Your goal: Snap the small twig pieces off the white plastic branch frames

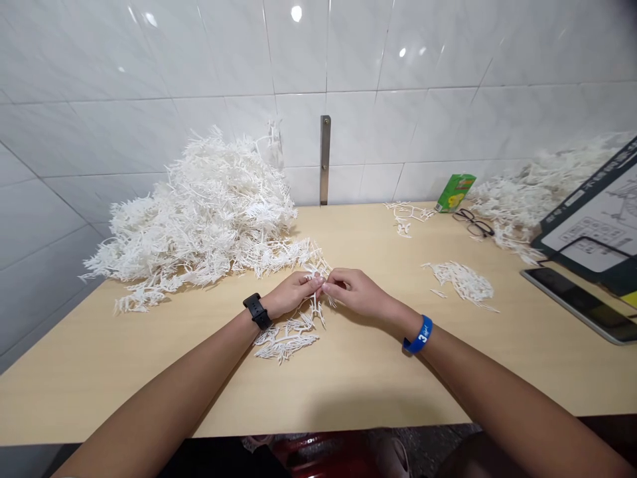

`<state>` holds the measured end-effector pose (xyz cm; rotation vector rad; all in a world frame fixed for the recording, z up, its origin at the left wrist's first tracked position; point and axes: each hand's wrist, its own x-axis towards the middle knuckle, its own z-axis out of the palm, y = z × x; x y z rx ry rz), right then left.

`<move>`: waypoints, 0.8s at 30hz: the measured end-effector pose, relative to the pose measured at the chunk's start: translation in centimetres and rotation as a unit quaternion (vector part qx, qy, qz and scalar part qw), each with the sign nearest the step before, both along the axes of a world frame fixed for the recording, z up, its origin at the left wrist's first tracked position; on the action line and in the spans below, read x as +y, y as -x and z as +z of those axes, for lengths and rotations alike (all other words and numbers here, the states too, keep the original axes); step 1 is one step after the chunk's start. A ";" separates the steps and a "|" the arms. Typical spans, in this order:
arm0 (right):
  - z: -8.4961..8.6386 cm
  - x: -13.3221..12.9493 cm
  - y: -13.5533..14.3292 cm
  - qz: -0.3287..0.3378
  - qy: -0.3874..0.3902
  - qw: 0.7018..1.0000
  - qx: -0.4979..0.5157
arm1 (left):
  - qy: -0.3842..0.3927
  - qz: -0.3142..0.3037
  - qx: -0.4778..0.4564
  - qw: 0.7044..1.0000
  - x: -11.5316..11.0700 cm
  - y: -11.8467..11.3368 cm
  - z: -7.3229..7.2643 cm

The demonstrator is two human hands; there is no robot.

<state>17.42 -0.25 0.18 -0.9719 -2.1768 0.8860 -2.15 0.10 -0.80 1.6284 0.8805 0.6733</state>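
My left hand, with a black watch on the wrist, pinches a white branched plastic sprig above the middle of the table. Close against it, my right hand has thumb and forefinger closed on the same sprig; a blue wristband is on that arm. The fingertips of both hands meet and partly hide the sprig. Just below my left hand lie loose white sprigs. A tall heap of white branched sprigs rises behind and left of my hands.
On the right lie a small pile of white pieces, a green carton, eyeglasses and a phone-like flat device. A dark printed box stands before another white heap. A metal strip is on the tiled wall.
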 end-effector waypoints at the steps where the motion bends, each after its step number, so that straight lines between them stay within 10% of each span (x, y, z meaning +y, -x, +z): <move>1: 0.0 -0.1 0.1 0.014 0.005 1.000 0.008 | -0.011 -0.004 0.010 1.000 0.0 0.0 0.1; 15: -0.8 1.0 -0.7 0.089 0.179 0.969 0.147 | 0.027 -0.108 -0.086 0.990 0.2 0.5 -0.3; 24: -0.2 1.6 -1.6 -0.105 -0.092 0.985 -0.099 | 0.094 -0.005 -0.168 0.981 0.0 0.0 -0.4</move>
